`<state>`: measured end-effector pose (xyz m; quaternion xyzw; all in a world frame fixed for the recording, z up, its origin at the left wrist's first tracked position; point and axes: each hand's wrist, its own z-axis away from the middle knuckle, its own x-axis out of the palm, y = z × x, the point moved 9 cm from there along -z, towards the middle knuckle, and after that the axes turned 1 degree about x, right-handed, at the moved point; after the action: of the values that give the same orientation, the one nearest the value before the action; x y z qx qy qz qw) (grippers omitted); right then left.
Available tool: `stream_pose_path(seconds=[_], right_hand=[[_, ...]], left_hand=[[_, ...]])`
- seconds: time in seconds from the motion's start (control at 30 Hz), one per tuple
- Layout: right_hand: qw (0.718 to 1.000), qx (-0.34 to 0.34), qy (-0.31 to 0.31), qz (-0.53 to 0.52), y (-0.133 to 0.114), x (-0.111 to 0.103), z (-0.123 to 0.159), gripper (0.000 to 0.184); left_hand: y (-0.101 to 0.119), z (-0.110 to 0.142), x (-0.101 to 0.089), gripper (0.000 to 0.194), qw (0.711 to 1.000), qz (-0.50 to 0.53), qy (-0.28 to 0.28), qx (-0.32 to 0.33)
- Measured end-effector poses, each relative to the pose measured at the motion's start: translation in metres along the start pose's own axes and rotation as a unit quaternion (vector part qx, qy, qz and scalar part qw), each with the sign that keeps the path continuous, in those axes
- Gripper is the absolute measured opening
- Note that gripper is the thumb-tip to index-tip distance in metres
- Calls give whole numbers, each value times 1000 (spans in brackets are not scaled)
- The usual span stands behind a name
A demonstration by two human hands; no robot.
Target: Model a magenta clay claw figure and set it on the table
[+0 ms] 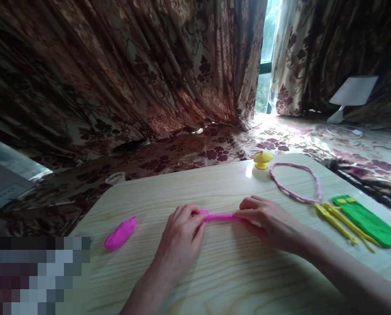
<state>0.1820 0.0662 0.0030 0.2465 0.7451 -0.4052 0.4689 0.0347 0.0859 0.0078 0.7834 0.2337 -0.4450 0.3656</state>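
Note:
A thin bright pink roll of modelling clay [223, 217] stretches between my two hands just above or on the wooden table [188, 192]; I cannot tell whether it touches the top. My left hand [184, 227] pinches its thicker, lumpy left end between thumb and fingers. At the other end, my right hand [261, 218] has its thumb and fingertips closed on the strand. A separate pink clay lump [121, 233], flattened and pointed at one tip, lies to the left of my left hand.
At the right lie a pale pink clay loop [295, 165], yellow modelling tools [338, 223] and a green clay slab [369, 221]. A small yellow clay piece with a domed top [262, 160] stands near the far edge. Beyond are patterned curtains [116, 65] and a white lamp [354, 92].

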Motion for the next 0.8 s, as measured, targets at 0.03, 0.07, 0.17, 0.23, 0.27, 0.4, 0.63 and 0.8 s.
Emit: stream_pose_path(seconds=[0.03,0.07,0.17,0.23,0.27,0.4,0.63,0.8], right_hand=[[1000,2,0,-4,-1,0,0,26],[1000,4,2,-7,-2,0,0,27],[1000,0,4,-3,-5,1,-1,29],[1000,-9,-3,7,-7,4,-2,27],[1000,-13,-6,13,-8,6,-3,26],[1000,-20,-14,19,-10,10,-4,24],[1000,-21,-7,21,-16,10,-8,33],[1000,-13,-3,23,-12,10,-7,38]], left_hand=[[2,0,-1,25,1000,-1,6,1],[3,0,-3,25,1000,0,12,1],[6,0,-4,25,1000,2,22,1],[6,0,-1,24,1000,-4,14,2],[6,0,1,24,1000,-8,6,2],[4,1,6,21,1000,-21,-15,1],[4,1,6,21,1000,-22,-15,4],[3,1,5,20,1000,-11,-3,6]])
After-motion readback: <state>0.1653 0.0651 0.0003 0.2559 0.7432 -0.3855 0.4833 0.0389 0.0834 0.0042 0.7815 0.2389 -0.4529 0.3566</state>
